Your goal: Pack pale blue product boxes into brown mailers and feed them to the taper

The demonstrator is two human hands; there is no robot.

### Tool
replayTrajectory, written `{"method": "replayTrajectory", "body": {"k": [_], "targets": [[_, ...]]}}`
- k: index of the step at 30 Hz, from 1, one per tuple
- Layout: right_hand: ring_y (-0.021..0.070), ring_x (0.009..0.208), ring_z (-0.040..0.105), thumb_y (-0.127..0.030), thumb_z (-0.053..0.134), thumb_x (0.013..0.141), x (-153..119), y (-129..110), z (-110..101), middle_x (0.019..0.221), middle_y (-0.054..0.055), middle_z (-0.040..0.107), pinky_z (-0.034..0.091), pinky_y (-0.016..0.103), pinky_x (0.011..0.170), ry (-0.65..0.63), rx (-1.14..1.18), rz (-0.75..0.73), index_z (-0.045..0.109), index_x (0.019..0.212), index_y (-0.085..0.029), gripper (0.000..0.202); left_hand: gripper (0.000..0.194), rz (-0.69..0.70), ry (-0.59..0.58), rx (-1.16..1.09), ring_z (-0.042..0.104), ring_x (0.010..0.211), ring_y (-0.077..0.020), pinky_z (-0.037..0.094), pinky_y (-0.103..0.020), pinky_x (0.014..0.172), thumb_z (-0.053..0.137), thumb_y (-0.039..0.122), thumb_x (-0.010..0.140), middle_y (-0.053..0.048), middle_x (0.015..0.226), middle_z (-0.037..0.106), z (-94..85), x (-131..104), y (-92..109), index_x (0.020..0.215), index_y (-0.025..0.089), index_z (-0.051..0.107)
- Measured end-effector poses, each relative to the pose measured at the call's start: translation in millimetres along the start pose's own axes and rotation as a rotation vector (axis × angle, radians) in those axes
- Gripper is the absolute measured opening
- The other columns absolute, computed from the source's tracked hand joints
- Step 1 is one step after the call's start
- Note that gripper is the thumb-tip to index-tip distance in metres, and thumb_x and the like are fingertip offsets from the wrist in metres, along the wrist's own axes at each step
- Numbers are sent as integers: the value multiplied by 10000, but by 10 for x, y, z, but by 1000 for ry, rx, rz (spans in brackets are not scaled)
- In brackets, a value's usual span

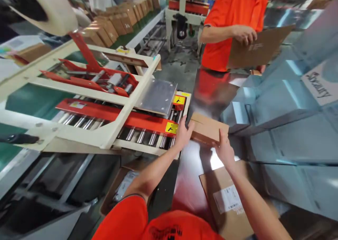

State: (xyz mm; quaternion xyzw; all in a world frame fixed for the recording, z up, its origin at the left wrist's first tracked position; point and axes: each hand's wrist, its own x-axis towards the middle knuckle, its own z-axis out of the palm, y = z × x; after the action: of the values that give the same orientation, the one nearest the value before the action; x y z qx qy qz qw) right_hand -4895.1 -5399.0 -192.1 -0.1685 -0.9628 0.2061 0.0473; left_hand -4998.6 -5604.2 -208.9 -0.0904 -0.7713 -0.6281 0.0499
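Observation:
A small brown cardboard box (208, 127) is held between my two hands above the shiny metal table (188, 173). At its left end, my left hand (184, 132) grips the side, close to the end of the roller conveyor. My right hand (224, 149) clasps the right end, with its fingers along the edge and partly under the box. A larger flat brown carton (224, 197) with a white label lies on the table below my right forearm.
A cream-framed taping machine (111, 124) with red rails stands left. Boxed packages (121, 21) line a conveyor behind. Across the table, a person in orange (232, 11) holds a cardboard piece (258, 48). Grey-blue boxes (280, 127) are stacked right.

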Motion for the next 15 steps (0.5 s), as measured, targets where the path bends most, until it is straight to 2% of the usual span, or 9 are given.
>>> {"method": "replayTrajectory", "body": {"k": [2,3,4,6,8,10,12,13,15], "targets": [[414,1291,527,-331,497,923,417,-220,105,1540,213,371,513,560,972,28,82,-54,169,1589,-194,754,465,80,51,-4,488,1335,-255,365,-389,1130,561,319,926,-147,1420,552,-95,-363,-100,1362,160,521],[392,1343,484,-297,531,897,604,-374,178,1554,200,362,491,536,1024,22,129,-108,186,1584,-185,776,418,54,15,-25,528,1282,-251,403,-390,1094,564,297,912,-133,1364,592,-106,-599,-166,1312,177,560],[368,1383,445,-265,565,868,754,-543,256,1566,188,353,465,507,1071,0,177,-168,210,1577,-175,798,372,-30,-49,-60,581,1192,-242,447,-383,1040,575,279,892,-120,1292,634,-89,-853,-242,1252,188,597],[322,1424,401,-233,608,831,911,-841,409,1584,179,335,435,446,1116,-85,288,-280,225,1569,-148,836,277,-346,-158,-165,642,982,-207,506,-347,925,592,254,862,-89,1112,690,4,-1355,-404,1128,194,644],[270,1404,439,-268,596,865,882,-942,517,1572,164,374,474,387,1073,-183,412,-348,154,1586,-156,853,275,-680,-234,-259,642,817,-184,538,-309,757,601,250,844,-81,1002,682,102,-1771,-535,1105,172,633],[213,1307,546,-349,546,932,702,-747,532,1502,98,493,527,334,988,-226,379,-296,109,1595,-253,800,335,-896,-247,-334,633,743,-171,526,-280,638,587,261,852,-97,1023,656,145,-2029,-588,1167,148,584],[205,1223,608,-399,498,977,393,-301,423,1412,53,587,528,339,979,-200,182,-114,203,1572,-335,667,377,-981,-244,-389,646,782,-162,529,-264,641,546,279,891,-116,1110,631,159,-2102,-559,1246,155,519],[227,1221,609,-397,486,988,200,-34,325,1394,71,598,511,372,1006,-169,62,9,278,1550,-323,604,373,-1025,-243,-424,653,831,-158,536,-259,679,528,286,913,-115,1148,623,177,-2082,-524,1266,171,498],[302,1229,593,-360,464,1002,-204,463,95,1390,174,573,479,481,1034,-105,-116,254,403,1488,-206,513,330,-1090,-265,-465,660,933,-159,541,-261,745,472,301,962,-107,1171,628,248,-1999,-428,1275,198,480]]}}
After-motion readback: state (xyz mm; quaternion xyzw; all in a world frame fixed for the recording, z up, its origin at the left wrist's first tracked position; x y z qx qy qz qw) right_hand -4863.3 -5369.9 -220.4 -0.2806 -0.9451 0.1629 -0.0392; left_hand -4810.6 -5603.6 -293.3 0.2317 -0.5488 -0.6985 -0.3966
